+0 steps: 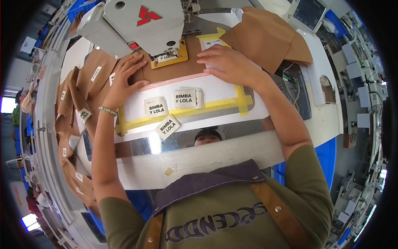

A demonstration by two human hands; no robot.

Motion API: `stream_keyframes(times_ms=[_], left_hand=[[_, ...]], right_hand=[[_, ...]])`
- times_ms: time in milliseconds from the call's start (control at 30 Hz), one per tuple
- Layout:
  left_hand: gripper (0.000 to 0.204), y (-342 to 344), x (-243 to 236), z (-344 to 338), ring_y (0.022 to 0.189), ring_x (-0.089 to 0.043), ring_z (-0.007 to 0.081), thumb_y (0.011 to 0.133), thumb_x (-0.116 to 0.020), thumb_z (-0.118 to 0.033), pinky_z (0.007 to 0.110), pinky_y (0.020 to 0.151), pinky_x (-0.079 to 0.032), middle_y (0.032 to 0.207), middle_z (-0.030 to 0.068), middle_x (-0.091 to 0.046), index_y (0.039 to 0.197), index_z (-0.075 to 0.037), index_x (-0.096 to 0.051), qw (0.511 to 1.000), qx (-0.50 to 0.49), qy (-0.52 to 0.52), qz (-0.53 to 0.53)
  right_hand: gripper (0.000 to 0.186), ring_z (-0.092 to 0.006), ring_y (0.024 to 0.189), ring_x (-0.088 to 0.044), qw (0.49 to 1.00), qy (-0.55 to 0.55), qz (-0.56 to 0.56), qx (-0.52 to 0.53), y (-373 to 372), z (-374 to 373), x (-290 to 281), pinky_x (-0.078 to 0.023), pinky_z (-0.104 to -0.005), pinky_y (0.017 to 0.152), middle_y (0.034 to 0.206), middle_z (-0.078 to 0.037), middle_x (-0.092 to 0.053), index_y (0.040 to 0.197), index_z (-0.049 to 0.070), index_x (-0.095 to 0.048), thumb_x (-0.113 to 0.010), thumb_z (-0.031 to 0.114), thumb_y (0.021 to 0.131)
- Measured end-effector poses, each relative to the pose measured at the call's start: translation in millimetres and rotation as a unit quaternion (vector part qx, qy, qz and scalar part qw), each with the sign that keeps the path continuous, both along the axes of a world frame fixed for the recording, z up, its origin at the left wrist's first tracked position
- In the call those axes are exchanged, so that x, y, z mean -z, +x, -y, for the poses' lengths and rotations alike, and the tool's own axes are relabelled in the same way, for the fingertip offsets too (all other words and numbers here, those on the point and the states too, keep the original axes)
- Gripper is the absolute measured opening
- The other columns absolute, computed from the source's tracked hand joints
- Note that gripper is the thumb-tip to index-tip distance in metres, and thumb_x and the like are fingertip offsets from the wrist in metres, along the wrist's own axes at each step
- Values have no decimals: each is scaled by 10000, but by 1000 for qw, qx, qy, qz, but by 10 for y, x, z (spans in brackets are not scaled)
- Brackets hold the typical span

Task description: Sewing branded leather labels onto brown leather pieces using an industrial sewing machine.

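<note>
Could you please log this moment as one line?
left hand: on brown fabric | right hand: at fabric's right side | yellow frame: under sewing machine

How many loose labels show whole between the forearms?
3: left label, right label, front label lower in view. Others peek out beneath the first two; more may be hidden.

A screen (pixel 309 13) stands upper right, a blue bin (pixel 79 11) upper left

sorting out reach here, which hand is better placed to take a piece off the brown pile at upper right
Right, probably: the right hand lies close to the brown pile, while the left hand is across the yellow frame from it.
</note>
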State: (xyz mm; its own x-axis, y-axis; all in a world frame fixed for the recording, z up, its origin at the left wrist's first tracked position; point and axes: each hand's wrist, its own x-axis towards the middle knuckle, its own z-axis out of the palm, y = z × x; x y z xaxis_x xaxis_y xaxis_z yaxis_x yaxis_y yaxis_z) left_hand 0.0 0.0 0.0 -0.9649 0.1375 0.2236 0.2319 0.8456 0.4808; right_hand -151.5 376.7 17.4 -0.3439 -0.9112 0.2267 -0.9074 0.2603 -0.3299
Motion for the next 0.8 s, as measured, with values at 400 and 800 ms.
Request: stream_keyframes(times_ms=[400, 800], left_hand=[[217, 36, 11, -363, 1142, -731, 309, 942, -777, -50, 424, 998, -595, 1205, 115, -804, 1153, -11, -811, 985, -27, -75, -156], [114, 125, -43, -774, 1011, -743, 301, 894, -791, -7, 405, 906, -610, 1104, 94, -815, 1009, -10, -791, 982, 9, -31, -186]], right_hand=[[450, -315, 1288, -652, 997, 26, -67, 11, 217, 71, -238, -560, -442, 1065, 1367, -128, -716, 1342, 50, -738, -730, 370, 1025], [39, -260, 898, -713, 973, 19, -231, 10, 344, -64, -90, -587, -410, 721, 933, -68, -670, 903, 59, -684, -709, 87, 914]])
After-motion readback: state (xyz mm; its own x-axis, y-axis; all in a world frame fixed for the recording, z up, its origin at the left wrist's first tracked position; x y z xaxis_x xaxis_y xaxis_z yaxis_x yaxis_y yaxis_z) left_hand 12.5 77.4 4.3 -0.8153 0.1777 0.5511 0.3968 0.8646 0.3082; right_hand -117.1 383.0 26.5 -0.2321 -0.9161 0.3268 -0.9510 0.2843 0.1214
